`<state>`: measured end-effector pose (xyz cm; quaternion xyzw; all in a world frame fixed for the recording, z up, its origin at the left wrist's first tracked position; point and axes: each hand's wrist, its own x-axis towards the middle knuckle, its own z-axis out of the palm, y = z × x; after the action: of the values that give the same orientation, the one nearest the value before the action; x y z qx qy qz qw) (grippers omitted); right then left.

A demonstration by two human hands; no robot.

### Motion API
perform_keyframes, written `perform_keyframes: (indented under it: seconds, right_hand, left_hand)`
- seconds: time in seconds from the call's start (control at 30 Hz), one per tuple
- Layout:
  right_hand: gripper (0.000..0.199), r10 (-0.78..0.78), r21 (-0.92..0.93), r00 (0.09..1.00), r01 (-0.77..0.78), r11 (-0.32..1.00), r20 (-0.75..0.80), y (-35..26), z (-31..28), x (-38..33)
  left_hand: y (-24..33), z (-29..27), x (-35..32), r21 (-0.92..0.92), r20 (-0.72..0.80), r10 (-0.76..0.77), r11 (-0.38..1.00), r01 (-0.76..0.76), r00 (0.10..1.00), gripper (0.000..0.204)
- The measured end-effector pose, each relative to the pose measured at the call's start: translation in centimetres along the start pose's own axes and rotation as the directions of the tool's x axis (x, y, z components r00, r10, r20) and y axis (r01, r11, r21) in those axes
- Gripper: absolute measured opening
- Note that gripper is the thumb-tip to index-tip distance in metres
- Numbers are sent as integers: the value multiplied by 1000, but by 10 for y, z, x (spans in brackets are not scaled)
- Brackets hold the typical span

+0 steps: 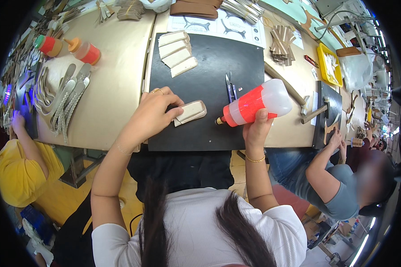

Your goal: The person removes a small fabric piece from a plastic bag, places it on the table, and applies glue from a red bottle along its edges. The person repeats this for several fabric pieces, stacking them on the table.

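My left hand [156, 109] pinches the left end of a small cream, padded-looking piece with a raised rim [193, 111], low on a black mat [209, 53]. My right hand [256, 130] is wrapped round a translucent squeeze bottle with a red band [247, 106]. The bottle lies tilted in the air, its narrow brass-coloured tip pointing left and down, a short way right of the piece. Several similar cream pieces [176, 51] lie overlapping in a row at the mat's upper left. A pair of thread snips [230, 89] rests on the mat just behind the bottle's tip.
A hammer [289, 86] lies right of the mat, near a yellow tray [329, 66]. Bundled brown strips [282, 44] sit behind it. Two glue-type bottles [84, 51] and braided straps [69, 95] are on the left. Co-workers sit at both sides, one in yellow [26, 167].
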<state>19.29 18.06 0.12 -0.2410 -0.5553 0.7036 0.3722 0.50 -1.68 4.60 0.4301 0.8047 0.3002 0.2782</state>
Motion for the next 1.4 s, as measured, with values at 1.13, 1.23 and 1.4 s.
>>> perform_keyframes:
  seconds: [1.13,1.23,1.4]
  right_hand:
    - [79,-12,-6,1000,12,1000,-17,2,7,18]
    - [77,-22,5,999,22,1000,-23,1,9,19]
    - [72,-14,101,1000,14,995,-10,1,15,20]
  left_hand:
    - [-39,-45,95,160,-380,-11,984,78,925,26]
    - [-36,-37,91,314,-469,52,943,112,882,21]
    - [-31,-23,84,427,-455,97,896,121,885,16]
